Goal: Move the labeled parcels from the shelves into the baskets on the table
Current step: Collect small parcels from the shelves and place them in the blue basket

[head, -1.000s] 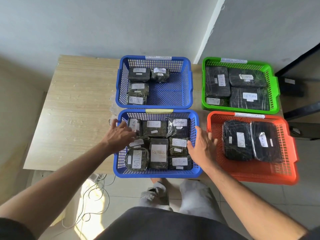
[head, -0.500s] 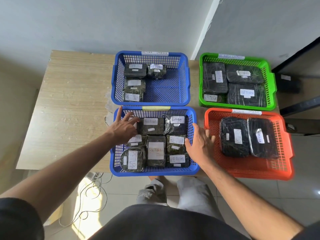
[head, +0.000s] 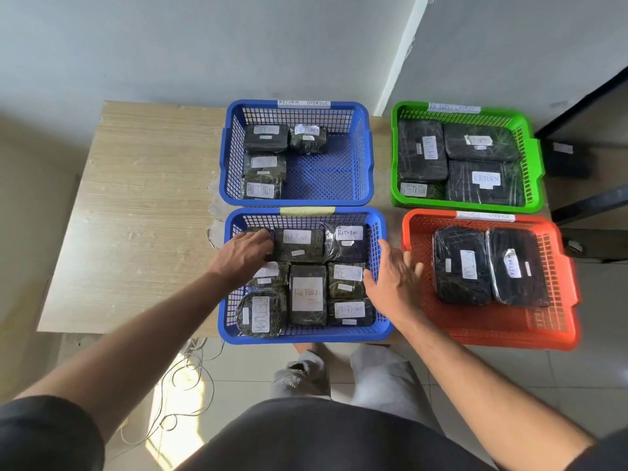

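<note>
Here left hand (head: 243,254) grips corner parcel (head: 253,232); right hand (head: 394,280) flat on basket rim (head: 380,232)

Light wooden table (head: 136,205) with four baskets sitting on it: two blue ones (head: 363,158) (head: 380,232), a green one (head: 530,154), an orange one (head: 564,266).

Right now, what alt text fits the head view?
A person's left hand reaches into the near blue plastic basket of black wrapped parcels labelled RETURN, while the right hand rests open at its right rim. Blue, green and orange baskets of parcels share the wooden table.
</note>
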Motion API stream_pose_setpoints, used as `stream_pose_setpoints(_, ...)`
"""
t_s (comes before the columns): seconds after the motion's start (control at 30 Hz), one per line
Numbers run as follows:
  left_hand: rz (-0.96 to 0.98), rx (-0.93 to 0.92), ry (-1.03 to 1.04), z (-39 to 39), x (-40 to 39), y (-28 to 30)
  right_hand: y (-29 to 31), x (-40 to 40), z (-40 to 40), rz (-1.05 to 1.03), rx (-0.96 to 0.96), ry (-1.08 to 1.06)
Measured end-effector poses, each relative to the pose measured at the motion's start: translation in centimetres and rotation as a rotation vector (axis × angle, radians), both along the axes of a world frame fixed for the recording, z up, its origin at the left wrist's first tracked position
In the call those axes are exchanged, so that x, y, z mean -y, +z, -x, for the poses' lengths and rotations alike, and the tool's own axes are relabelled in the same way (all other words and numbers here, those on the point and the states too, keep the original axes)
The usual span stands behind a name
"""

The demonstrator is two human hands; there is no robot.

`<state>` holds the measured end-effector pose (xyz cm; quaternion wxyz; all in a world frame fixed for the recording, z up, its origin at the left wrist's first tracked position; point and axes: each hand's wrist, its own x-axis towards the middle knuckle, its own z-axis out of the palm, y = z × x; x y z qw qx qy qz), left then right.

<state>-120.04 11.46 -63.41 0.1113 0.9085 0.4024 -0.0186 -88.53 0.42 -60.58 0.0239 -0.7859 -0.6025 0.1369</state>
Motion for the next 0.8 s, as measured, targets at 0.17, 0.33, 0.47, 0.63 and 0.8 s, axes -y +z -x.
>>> stream_pose_setpoints(0.17, 0.031, 0.004, 0.052, -1.2, 0.4, 1.1, 0.4, 0.0, -0.1, 0.026, -0.019, 0.002)
stream_pose_setpoints(0.33, 0.16, 0.05, 0.172, -1.7, 0.8, 2.5, 1.3, -0.1, -0.8, 0.023, -0.156, -0.003)
stream_pose_setpoints(0.47, 0.13, 0.176, 0.184, -5.3, 1.7, 5.4, 2.9, 1.1, -2.6, -0.112, -0.198, 0.09)
stream_pose_setpoints(0.63, 0.148, 0.294, 0.085, -14.6, 3.2, 8.9, 5.5, 3.2, -8.1, -0.254, -0.206, 0.083)
stream_pose_setpoints(0.8, 0.246, 0.382, -0.014, -27.2, 5.5, 11.0, 7.6, 6.9, -18.3, -0.37, -0.209, 0.007)
